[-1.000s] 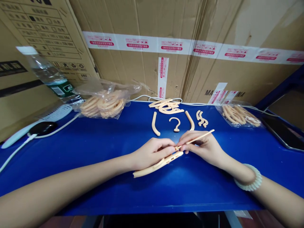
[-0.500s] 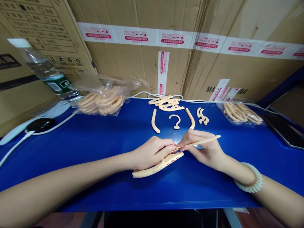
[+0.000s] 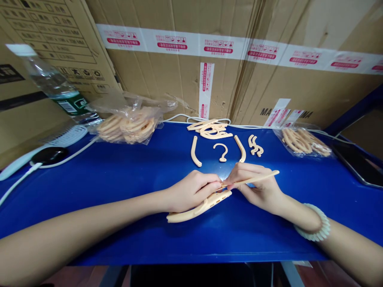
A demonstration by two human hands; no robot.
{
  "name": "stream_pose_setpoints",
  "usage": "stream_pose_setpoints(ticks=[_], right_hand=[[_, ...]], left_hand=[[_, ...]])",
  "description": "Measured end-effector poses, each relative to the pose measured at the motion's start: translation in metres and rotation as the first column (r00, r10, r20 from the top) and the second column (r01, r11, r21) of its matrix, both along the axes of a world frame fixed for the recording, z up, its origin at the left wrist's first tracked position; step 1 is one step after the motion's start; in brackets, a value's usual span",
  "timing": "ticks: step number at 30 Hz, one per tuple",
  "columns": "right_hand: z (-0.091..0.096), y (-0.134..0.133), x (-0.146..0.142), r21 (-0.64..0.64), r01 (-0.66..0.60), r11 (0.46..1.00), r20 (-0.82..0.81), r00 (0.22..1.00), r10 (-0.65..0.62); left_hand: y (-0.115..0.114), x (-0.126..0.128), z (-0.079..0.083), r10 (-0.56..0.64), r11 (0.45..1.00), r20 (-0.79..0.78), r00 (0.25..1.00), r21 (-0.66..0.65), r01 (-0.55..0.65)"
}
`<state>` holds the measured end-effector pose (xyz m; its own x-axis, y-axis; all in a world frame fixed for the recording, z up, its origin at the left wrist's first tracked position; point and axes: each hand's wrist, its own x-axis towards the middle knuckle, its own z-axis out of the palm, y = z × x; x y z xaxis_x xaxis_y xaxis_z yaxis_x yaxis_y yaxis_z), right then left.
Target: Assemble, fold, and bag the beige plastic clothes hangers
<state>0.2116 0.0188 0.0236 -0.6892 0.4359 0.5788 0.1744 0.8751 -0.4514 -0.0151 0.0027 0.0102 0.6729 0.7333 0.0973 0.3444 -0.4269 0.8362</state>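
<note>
My left hand (image 3: 193, 191) is closed around a beige plastic hanger body (image 3: 197, 210), whose curved arm and slotted middle show below the fingers. Between the fingertips of my right hand (image 3: 257, 185) is a thin beige hanger piece (image 3: 260, 178); its free end points up to the right. The two parts meet or overlap where both hands' fingertips come together, and the fingers hide the joint. Just beyond the hands lie a loose hanger hook (image 3: 222, 152), a left curved arm (image 3: 195, 151), a right curved arm (image 3: 239, 148) and several small curved pieces (image 3: 255, 146).
A pile of hanger parts (image 3: 211, 128) lies at the back of the blue table (image 3: 119, 179). Bags of parts stand left (image 3: 131, 123) and right (image 3: 305, 141). A bottle (image 3: 64, 95), hairbrush (image 3: 68, 136), black mouse-like device (image 3: 50, 155) and phone (image 3: 359, 164) are at the sides. Cardboard boxes (image 3: 167, 75) wall the back.
Both hands keep nearly the same pose and hold on the hanger parts. The view has shifted very slightly; the loose pieces lie as before.
</note>
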Motion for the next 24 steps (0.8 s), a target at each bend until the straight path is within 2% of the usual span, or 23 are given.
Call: stream_pose_setpoints(ticks=[17,24], right_hand=[[-0.0018,0.001,0.0007,0.001,0.021,1.0,0.017,1.0,-0.021],[0.003,0.001,-0.0003,-0.005,-0.011,1.0,0.028,1.0,0.011]], left_hand=[[0.0005,0.0,0.0009,0.005,1.0,-0.004,1.0,0.001,-0.005],[0.0012,0.0005,0.0004,0.004,0.999,0.004,1.0,-0.047,-0.003]])
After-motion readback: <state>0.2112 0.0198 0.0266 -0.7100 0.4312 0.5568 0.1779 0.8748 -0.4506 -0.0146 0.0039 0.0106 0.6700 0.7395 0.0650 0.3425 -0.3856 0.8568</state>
